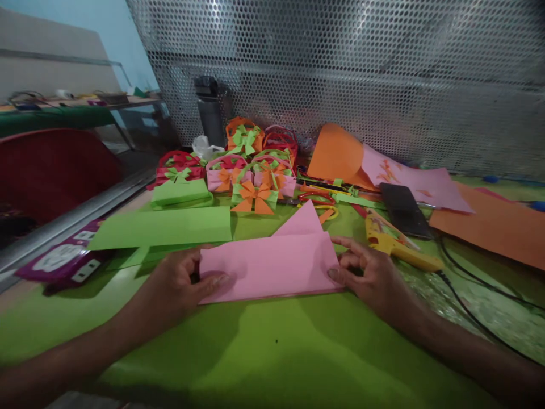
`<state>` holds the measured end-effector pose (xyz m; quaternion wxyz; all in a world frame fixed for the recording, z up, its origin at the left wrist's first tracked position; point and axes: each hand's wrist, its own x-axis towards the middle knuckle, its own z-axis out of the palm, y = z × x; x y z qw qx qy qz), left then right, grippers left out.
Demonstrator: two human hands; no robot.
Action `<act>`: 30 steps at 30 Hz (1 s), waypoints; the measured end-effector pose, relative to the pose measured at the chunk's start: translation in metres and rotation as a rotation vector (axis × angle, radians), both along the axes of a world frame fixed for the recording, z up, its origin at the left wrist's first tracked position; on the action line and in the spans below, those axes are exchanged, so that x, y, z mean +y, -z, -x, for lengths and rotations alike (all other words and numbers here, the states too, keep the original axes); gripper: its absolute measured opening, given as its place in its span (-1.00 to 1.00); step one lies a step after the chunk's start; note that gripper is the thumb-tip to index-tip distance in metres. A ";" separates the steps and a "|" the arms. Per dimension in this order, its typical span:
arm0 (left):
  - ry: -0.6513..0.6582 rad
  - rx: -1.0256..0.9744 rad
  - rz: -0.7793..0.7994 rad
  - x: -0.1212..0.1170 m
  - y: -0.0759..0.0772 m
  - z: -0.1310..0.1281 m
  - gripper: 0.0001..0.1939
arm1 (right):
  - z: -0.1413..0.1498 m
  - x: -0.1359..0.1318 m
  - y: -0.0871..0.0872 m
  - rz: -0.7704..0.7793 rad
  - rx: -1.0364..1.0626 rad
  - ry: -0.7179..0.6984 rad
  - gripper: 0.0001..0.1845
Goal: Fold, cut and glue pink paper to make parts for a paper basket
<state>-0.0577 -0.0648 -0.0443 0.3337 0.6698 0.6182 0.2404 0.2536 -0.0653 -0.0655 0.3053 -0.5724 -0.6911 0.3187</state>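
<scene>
Left grip (181, 278), paper (268, 267) between, right grip (368, 270)

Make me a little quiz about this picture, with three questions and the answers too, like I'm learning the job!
1. True or false: the left hand is touching the phone.

2. Pick one. What colour is the bow on the little green basket at the front?
a) white
b) blue
c) orange

3. Fill in the blank: the yellow tool nearest the right hand is a ____.

Key:
1. False: it holds the pink paper, far from the phone.
2. c) orange.
3. glue gun.
</scene>
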 end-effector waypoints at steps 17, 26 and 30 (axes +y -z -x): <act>0.023 -0.049 -0.062 -0.002 0.002 -0.004 -0.34 | -0.001 0.001 0.007 -0.153 -0.196 0.039 -0.43; 0.164 -0.068 0.003 0.004 0.000 0.008 -0.21 | -0.005 0.001 0.015 -0.198 -0.231 0.009 -0.44; 0.150 0.046 -0.080 0.003 0.000 0.006 -0.24 | -0.007 0.002 0.017 -0.233 -0.257 0.002 -0.45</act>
